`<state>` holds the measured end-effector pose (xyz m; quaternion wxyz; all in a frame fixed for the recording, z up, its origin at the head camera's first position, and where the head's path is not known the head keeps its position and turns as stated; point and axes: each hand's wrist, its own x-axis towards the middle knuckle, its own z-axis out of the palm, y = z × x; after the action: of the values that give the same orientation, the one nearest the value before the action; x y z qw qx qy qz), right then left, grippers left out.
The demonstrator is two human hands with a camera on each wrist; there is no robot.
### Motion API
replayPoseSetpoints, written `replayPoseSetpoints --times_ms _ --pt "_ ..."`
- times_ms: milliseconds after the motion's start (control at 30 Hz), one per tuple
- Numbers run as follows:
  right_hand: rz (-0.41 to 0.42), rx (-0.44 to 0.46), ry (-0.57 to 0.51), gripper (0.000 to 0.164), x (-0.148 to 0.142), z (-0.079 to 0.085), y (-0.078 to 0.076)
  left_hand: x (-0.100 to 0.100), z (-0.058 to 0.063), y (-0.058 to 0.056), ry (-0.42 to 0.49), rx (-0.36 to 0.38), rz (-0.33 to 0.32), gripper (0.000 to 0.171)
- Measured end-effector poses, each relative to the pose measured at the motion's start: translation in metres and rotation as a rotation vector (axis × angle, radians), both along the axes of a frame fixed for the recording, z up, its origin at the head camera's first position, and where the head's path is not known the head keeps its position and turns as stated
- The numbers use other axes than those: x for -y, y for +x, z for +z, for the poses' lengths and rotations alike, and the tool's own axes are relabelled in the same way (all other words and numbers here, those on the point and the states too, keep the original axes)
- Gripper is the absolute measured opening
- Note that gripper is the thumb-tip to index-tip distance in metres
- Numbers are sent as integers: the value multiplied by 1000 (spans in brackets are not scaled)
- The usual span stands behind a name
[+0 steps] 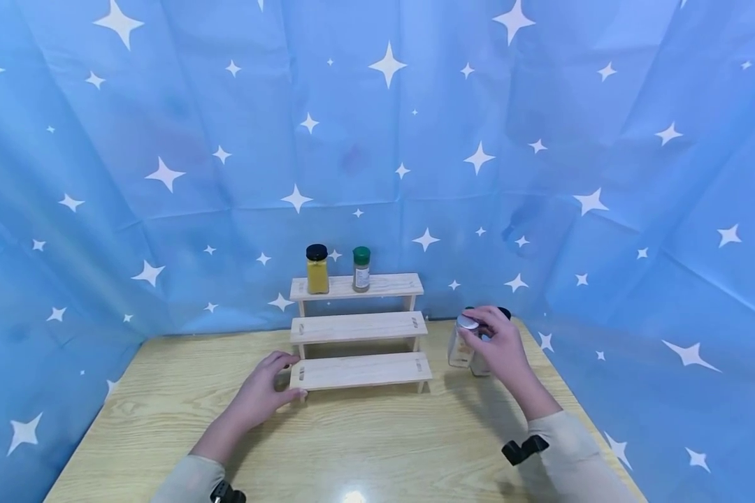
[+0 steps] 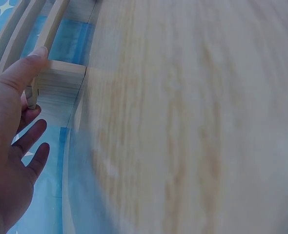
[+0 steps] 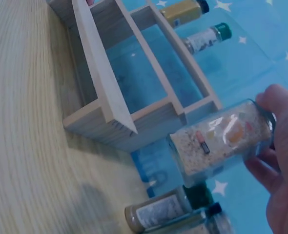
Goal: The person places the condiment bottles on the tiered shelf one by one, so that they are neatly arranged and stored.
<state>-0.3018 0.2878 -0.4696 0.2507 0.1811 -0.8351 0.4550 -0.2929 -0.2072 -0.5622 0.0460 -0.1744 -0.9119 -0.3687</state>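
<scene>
A three-tier wooden spice rack point(image 1: 358, 327) stands on the table. My left hand point(image 1: 261, 391) grips the left end of its lowest step; in the left wrist view, the thumb point(image 2: 29, 66) lies on the board and the other fingers spread beside it. To the right of the rack, my right hand point(image 1: 500, 346) holds a square glass spice jar point(image 3: 222, 139) by its silver-topped upper end. Pale flakes fill this jar, which looks lifted off the table. Just behind and beside it are a green-capped jar point(image 3: 161, 209) and another dark-capped jar point(image 3: 197, 225), partly hidden.
On the top step stand a yellow spice jar point(image 1: 317, 271) with a black cap and a smaller green-capped jar point(image 1: 361, 271). A blue curtain point(image 1: 377, 140) with white stars hangs behind and around the wood-grain table point(image 1: 365, 447).
</scene>
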Motion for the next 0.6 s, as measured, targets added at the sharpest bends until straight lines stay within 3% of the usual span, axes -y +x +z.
replayPoseSetpoints --times_ms 133,600 --pt "11 4 -27 34 -1 -2 -9 1 -1 0 5 -1 1 71" --pt "52 138 -73 39 19 22 -19 1 -1 -1 13 7 -1 71"
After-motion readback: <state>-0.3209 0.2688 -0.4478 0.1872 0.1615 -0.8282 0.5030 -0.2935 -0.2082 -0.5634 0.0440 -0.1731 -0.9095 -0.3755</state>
